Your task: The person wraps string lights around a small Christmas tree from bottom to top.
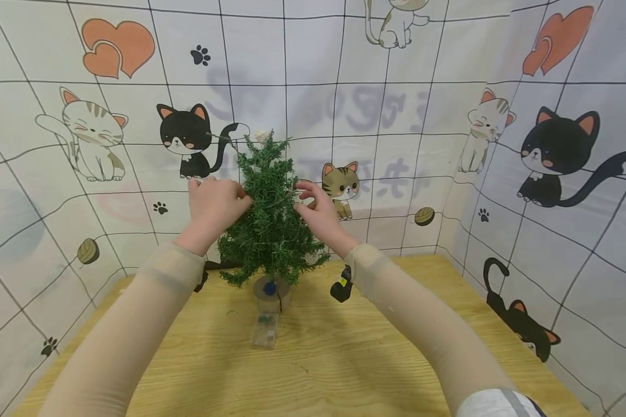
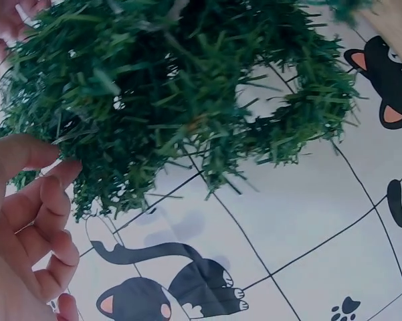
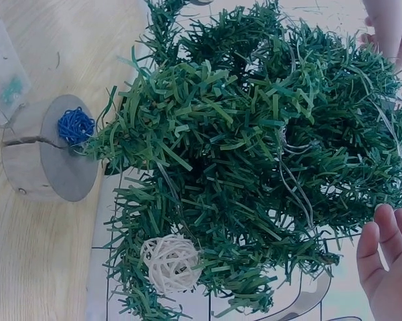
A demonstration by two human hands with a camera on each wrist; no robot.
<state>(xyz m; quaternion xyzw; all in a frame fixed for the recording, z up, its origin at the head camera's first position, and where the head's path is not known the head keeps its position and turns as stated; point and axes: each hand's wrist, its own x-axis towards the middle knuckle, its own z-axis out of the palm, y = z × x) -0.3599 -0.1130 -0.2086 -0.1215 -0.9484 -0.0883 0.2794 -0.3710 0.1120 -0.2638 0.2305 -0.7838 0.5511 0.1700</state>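
A small artificial Christmas tree (image 1: 268, 214) stands upright between both hands. Thin clear wire (image 3: 293, 184) winds through its green branches. At the tree's left side, my left hand (image 1: 216, 202) has thumb and index finger close together among the needles, pinching a strand of wire (image 2: 61, 138); the other fingers are curled. Opposite it, my right hand (image 1: 320, 211) reaches the branches with thumb and fingers apart. In the right wrist view its fingers (image 3: 388, 231) are loosely extended at the branch tips. A white wicker ball (image 3: 172, 264) hangs low, and another white ball (image 1: 262, 136) is at the top.
The tree rises from a round grey-brown base (image 1: 271, 298) with a blue wicker ball (image 3: 75, 126) on it. In front lies a clear plastic box (image 1: 265, 333) with green bits inside, on the wooden table (image 1: 313, 359). Cat-print cloth (image 1: 313, 116) encloses the back and sides.
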